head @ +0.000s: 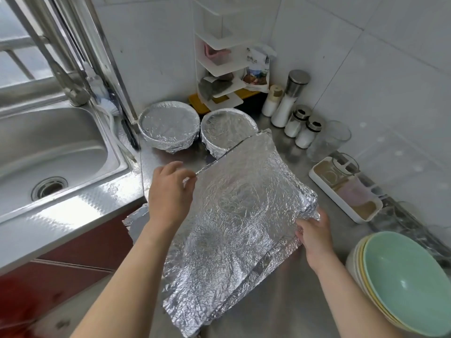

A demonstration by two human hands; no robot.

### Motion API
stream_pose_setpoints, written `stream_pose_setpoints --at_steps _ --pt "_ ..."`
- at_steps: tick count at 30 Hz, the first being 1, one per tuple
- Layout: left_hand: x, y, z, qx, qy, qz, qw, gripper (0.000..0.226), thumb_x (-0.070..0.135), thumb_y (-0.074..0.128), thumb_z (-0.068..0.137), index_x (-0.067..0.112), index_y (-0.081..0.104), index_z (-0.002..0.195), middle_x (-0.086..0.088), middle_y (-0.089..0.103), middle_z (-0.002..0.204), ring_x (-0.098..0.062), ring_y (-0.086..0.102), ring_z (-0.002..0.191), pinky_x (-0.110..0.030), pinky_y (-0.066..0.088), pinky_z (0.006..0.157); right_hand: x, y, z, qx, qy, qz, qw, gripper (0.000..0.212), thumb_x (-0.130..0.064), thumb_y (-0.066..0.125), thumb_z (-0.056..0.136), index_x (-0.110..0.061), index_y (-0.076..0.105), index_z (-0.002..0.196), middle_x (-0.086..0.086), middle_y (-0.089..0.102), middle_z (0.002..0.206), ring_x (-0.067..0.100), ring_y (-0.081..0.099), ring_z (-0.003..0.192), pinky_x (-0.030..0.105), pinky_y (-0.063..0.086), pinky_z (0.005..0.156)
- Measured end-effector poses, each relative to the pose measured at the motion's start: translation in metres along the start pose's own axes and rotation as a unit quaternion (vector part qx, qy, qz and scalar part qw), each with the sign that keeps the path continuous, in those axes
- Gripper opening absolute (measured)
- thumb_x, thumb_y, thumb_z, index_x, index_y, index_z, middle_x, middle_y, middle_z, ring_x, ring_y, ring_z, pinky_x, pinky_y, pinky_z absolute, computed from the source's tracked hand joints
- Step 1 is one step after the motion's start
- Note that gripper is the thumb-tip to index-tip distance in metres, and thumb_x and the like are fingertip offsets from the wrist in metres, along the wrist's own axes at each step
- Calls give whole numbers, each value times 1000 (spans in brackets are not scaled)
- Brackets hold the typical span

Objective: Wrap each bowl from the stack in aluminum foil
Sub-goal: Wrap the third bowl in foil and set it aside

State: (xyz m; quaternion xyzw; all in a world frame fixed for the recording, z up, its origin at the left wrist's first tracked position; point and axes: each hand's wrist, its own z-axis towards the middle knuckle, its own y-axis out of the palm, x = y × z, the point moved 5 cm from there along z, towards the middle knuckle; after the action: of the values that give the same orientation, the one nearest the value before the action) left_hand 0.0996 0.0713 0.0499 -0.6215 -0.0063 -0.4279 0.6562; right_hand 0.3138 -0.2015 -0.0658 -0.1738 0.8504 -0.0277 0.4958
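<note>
Steel counter (pixel 305 289) beside the sink (pixel 61 147): the left hand (pixel 168 191) pinches the far edge of the foil sheet (pixel 231 228), and the right hand (pixel 314 230) grips its crumpled side. The stack of bowls (pixel 402 284) sits just right of the right hand. Uneven tugging could tear the thin foil.

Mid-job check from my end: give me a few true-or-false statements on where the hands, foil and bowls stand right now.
1. Two wrapped bowls stand at the back of the counter. True.
2. The left hand rests on the sink rim. False: it pinches the foil sheet at its left edge.
3. The top bowl of the stack is green. True.
4. The right hand holds a shaker. False: it grips the foil sheet's right edge.
</note>
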Motion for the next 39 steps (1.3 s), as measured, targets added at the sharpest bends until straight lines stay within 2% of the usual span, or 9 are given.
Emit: stream_pose_setpoints --at_steps 3,10,16,20,25,28,31,36,39 --pt "9 -11 -1 -31 14 -10 999 11 25 60 95 20 70 98 -2 72 98 -29 64 89 -35 50 72 -3 -3 -9 -12 -40 -44 998 70 -6 61 90 -36 31 146 -2 38 128 18 50 113 43 46 100" --pt "5 -38 -20 -96 -101 -95 986 7 28 62 94 24 66 90 3 67 73 -19 57 62 -28 39 58 13 2 -57 -100 -17 -70 992 61 -3 57 90 -35 37 137 4 54 93 14 49 73 32 47 70" --pt "-10 -65 -57 -57 -183 -268 944 8 26 65 94 22 66 87 -1 69 75 -3 36 32 -17 31 35 33 5 -96 -168 31 -110 979 65 -11 56 93 -31 27 148 7 55 94 17 52 83 34 47 76" --pt "-18 -80 -73 -12 -206 -322 924 8 24 64 95 18 66 91 0 64 68 -4 26 31 -15 24 33 28 7 -104 -163 -9 -161 973 66 -12 55 94 -26 23 150 9 47 130 22 53 104 37 48 87" --pt "-11 -111 -84 90 -173 -353 915 13 22 62 96 27 63 84 2 57 60 -5 33 40 -17 26 37 38 19 -118 -217 -26 -209 953 51 -4 51 94 -16 43 142 2 51 130 13 50 92 27 42 81" --pt "0 -134 -81 135 -126 -356 916 14 23 60 97 28 61 85 -6 54 63 -13 35 45 -23 27 43 45 25 -121 -228 -6 -201 952 50 -4 50 95 -15 43 143 -3 54 109 9 47 73 25 43 69" --pt "3 -148 -77 177 -132 -389 894 15 22 59 98 30 59 85 -3 52 61 -10 36 46 -21 28 43 47 32 -127 -244 6 -162 956 54 -3 51 95 -18 40 146 1 54 110 11 49 79 28 45 77" --pt "-26 -127 -78 168 -288 -526 782 15 14 61 96 23 58 107 -2 61 79 -10 55 60 -29 45 57 5 26 -135 -179 -209 -199 941 91 2 60 90 -38 6 152 0 28 153 23 47 126 30 45 95" --pt "-52 -105 -90 124 -357 -546 748 33 4 56 97 19 53 126 -8 62 90 -16 56 70 -34 48 64 -34 6 -134 -128 -409 -338 838 105 -3 61 89 -57 -10 143 -2 12 161 22 22 145 45 37 111"
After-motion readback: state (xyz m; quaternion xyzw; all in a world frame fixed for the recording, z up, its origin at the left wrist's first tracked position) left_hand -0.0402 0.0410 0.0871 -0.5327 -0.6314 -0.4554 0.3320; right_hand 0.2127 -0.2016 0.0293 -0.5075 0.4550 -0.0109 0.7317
